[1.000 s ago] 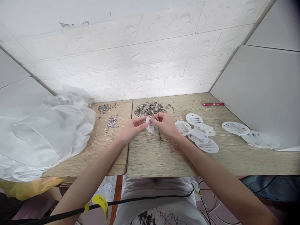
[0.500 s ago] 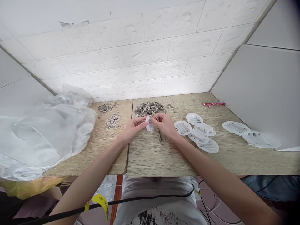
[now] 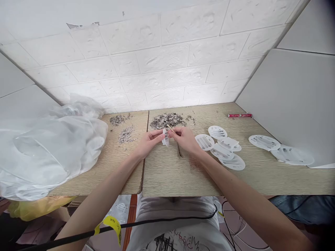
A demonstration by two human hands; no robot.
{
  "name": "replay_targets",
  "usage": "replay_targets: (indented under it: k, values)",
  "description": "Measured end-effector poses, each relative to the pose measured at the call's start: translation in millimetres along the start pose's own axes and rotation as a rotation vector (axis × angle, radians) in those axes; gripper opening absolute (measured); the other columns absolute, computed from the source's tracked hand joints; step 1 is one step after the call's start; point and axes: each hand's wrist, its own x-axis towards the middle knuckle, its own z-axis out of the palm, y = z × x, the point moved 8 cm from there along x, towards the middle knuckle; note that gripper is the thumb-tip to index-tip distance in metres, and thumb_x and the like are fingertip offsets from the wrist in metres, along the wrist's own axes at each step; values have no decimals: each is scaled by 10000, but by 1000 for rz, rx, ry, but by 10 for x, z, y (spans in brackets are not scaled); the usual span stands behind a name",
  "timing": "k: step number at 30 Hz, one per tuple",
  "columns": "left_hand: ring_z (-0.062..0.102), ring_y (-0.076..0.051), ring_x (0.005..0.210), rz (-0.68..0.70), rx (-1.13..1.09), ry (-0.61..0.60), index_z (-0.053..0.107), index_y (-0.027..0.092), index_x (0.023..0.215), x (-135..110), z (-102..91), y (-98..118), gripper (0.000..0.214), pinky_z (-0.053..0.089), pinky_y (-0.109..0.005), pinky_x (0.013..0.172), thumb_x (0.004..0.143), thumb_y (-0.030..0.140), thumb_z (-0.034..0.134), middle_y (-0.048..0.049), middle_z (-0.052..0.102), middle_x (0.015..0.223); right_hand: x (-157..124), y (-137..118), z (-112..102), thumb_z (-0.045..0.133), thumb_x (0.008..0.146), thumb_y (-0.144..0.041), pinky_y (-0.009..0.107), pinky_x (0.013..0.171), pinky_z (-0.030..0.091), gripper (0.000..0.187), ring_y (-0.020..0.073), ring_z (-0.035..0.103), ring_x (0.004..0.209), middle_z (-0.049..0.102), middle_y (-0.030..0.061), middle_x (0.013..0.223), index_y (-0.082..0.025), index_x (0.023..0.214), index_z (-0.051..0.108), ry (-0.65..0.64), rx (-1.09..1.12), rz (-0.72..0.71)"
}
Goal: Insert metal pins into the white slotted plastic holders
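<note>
My left hand (image 3: 148,143) is closed on the edge of a round white plastic battery plate (image 3: 165,137), turned almost edge-on to me. My right hand (image 3: 185,138) pinches a thin wooden stick (image 3: 179,150). The stick's pale tip points away from me, beside the upper part of the plate. Fingers hide the middle of the stick, and whether my right fingertips also touch the plate is unclear. Just beyond both hands lies a pile of small metal pieces (image 3: 167,120).
Several slotted white plates (image 3: 234,162) lie right of my right arm, with more plates (image 3: 263,142) farther right. Smaller metal heaps (image 3: 126,134) lie to the left. A large plastic bag (image 3: 47,157) covers the left side. A red stick-like object (image 3: 239,115) lies near the right partition.
The plate in my left hand has turned more edge-on. The stick's tip has shifted slightly left and toward me. Both arms stay nearly in place.
</note>
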Motion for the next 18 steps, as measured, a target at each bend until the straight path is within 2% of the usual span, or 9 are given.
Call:
replay_targets:
  k: [7,12,18]
  values:
    - [640,-242,1024,10,-8,-24,707,182,1130,-8,45,20,390,449,-351,935,809,403,681,-98,706,1125,1,61,7,552,806,-396,270,545,326,316,119,410,549,496,-5,555,-159,603,603,0,26,39]
    - [639,-246,1015,-13,-131,-58,721,149,1070,25,50,-45,372,466,-366,921,832,424,646,-118,707,1087,13,81,11,537,821,-388,267,547,324,303,123,430,574,527,4,605,-161,627,596,-11,44,47]
    - [628,-241,1009,-76,-214,-15,731,124,992,38,34,-77,350,477,-381,914,820,419,653,-130,701,1052,38,-50,-27,502,838,-306,259,592,311,244,125,456,614,561,1,641,-167,645,557,-45,-227,-86]
